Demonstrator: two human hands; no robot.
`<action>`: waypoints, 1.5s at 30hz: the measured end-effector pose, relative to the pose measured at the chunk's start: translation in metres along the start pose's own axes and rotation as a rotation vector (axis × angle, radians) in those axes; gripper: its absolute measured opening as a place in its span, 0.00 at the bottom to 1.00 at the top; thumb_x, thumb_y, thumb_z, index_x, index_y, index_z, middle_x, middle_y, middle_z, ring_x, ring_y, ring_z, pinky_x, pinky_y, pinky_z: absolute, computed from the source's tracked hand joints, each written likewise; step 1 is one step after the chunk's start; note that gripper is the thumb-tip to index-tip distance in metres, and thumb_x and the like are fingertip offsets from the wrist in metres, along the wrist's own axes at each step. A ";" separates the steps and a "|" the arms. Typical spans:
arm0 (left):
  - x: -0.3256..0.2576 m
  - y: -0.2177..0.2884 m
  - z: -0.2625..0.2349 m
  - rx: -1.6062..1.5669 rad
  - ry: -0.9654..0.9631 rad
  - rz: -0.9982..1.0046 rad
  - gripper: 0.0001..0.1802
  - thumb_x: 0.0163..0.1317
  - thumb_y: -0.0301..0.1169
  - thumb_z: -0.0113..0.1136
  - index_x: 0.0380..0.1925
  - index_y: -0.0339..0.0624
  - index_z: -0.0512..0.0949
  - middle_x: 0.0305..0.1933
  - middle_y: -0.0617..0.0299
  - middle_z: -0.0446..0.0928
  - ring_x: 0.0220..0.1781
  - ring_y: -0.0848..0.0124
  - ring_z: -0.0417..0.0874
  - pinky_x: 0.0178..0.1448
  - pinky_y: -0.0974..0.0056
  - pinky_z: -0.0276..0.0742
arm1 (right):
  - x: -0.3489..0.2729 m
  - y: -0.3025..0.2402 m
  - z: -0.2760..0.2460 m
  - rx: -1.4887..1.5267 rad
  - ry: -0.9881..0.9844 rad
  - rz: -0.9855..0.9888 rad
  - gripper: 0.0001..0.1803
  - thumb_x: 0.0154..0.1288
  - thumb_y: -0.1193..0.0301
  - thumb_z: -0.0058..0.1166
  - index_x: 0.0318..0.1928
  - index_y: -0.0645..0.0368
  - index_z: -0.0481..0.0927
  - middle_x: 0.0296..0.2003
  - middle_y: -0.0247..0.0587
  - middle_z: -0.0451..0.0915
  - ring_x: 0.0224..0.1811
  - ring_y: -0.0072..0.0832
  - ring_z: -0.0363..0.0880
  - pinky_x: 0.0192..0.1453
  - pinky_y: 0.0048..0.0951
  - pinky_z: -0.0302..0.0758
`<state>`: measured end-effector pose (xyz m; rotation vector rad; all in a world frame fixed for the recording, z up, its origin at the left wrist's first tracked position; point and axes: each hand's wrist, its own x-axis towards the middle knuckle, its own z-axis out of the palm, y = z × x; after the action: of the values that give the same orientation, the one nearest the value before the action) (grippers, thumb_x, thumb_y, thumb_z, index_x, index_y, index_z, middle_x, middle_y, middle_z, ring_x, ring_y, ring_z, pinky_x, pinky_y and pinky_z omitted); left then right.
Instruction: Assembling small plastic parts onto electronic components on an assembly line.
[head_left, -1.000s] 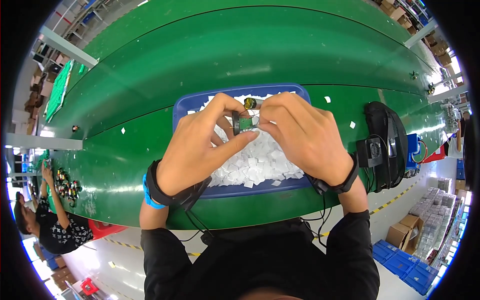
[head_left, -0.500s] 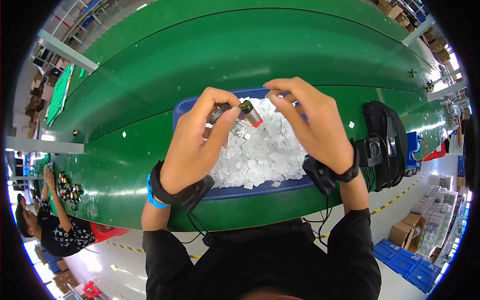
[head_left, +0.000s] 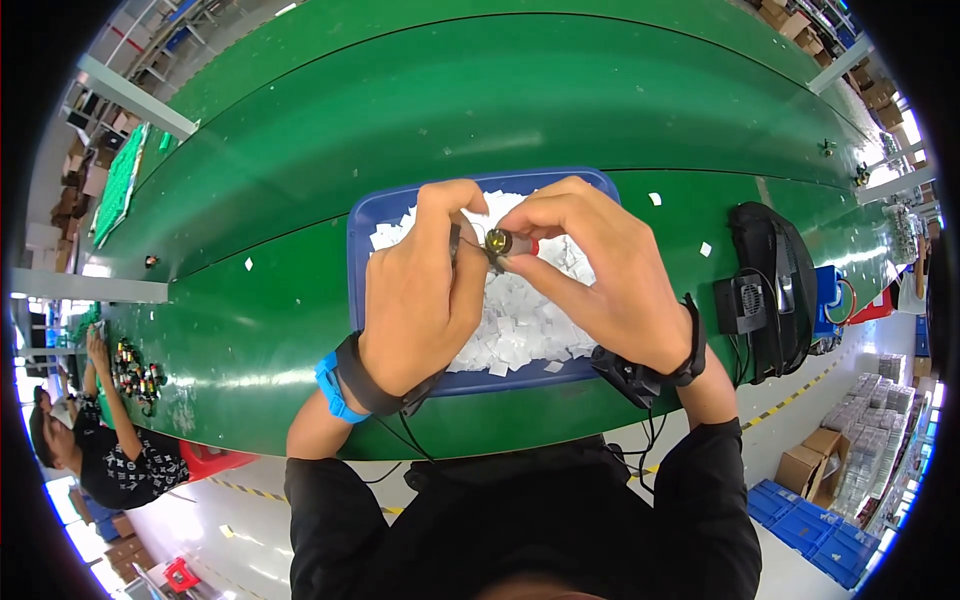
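At the far left side, a co-worker in a black patterned top (head_left: 125,465) reaches over the long, glossy green counter (head_left: 250,345) toward a cluster of small multicoloured parts (head_left: 135,375). Between that cluster and the blue rectangular plastic tray (head_left: 520,378) runs a broad stretch of counter with a white scrap (head_left: 249,264) on it. The tray, filled with small white paper squares (head_left: 520,330), sits just inside the counter's curved near edge; its far rim lies close to a dark seam, with wide green surface beyond.

Above the tray's left half, the left hand (head_left: 415,300) has its fingers clamped on a dark round part (head_left: 455,243), mostly hidden. Just beside it, above the tray's middle, the right hand (head_left: 620,270) pinches a silver metal cylinder with a yellowish face and a red end (head_left: 515,243). To the tray's right, past a strip of counter, stand a black boxy device (head_left: 738,306) and a black fabric bag (head_left: 785,290).
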<state>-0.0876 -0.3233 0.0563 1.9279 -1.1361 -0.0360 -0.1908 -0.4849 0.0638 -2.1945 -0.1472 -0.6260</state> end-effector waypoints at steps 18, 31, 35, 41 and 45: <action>0.013 0.009 -0.031 -0.678 -0.308 -0.234 0.22 0.61 0.16 0.59 0.56 0.31 0.71 0.50 0.54 0.77 0.38 0.72 0.81 0.30 0.69 0.84 | 0.009 0.010 -0.022 -0.380 0.074 -0.454 0.17 0.45 0.79 0.69 0.39 0.56 0.82 0.38 0.32 0.85 0.39 0.32 0.79 0.37 0.29 0.77; 0.005 0.005 -0.006 -0.770 -0.217 -0.279 0.21 0.63 0.14 0.55 0.56 0.31 0.67 0.52 0.52 0.76 0.48 0.68 0.81 0.39 0.64 0.89 | 0.006 0.003 -0.015 -0.561 0.166 -0.512 0.12 0.43 0.78 0.67 0.33 0.58 0.85 0.38 0.32 0.86 0.38 0.29 0.77 0.32 0.23 0.75; 0.005 0.004 -0.004 -0.844 -0.213 -0.195 0.19 0.64 0.14 0.56 0.54 0.32 0.67 0.52 0.50 0.77 0.50 0.65 0.82 0.38 0.63 0.89 | 0.006 0.004 -0.011 -0.571 0.198 -0.521 0.12 0.44 0.78 0.67 0.33 0.58 0.85 0.38 0.33 0.86 0.38 0.29 0.77 0.31 0.23 0.74; 0.007 0.002 -0.008 -0.863 -0.206 -0.184 0.19 0.64 0.17 0.59 0.52 0.33 0.65 0.52 0.47 0.78 0.43 0.65 0.86 0.35 0.65 0.88 | 0.005 -0.004 -0.011 -0.592 0.229 -0.507 0.14 0.41 0.78 0.68 0.34 0.57 0.85 0.38 0.34 0.85 0.38 0.30 0.78 0.30 0.23 0.73; 0.007 0.000 -0.008 -0.953 -0.126 -0.117 0.18 0.65 0.17 0.58 0.52 0.32 0.64 0.54 0.43 0.78 0.43 0.61 0.86 0.35 0.65 0.88 | 0.007 -0.005 -0.016 -0.473 0.318 -0.511 0.17 0.44 0.78 0.71 0.38 0.59 0.84 0.39 0.37 0.84 0.35 0.27 0.78 0.30 0.20 0.72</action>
<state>-0.0797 -0.3232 0.0638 1.1322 -0.8438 -0.6507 -0.1921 -0.4939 0.0794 -2.4769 -0.4366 -1.4053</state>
